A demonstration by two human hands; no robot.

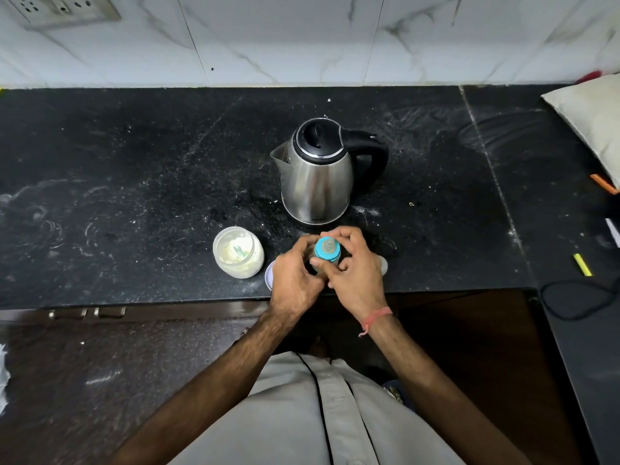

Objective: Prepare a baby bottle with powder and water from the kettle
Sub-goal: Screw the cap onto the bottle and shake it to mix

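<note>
A baby bottle with a blue collar and clear teat stands upright near the counter's front edge. My left hand wraps around its body from the left. My right hand grips the blue collar from the right, fingers curled over the top. Behind it, a steel kettle with a black lid and handle stands with its lid closed and spout pointing left. An open plastic jar of pale powder, with a scoop inside, sits to the left of the bottle.
A white lid lies flat, partly hidden under my left hand. A small clear cap peeks out behind my right hand. The black counter is dusted with powder. At the right lie a cushion, a yellow marker and a black cable.
</note>
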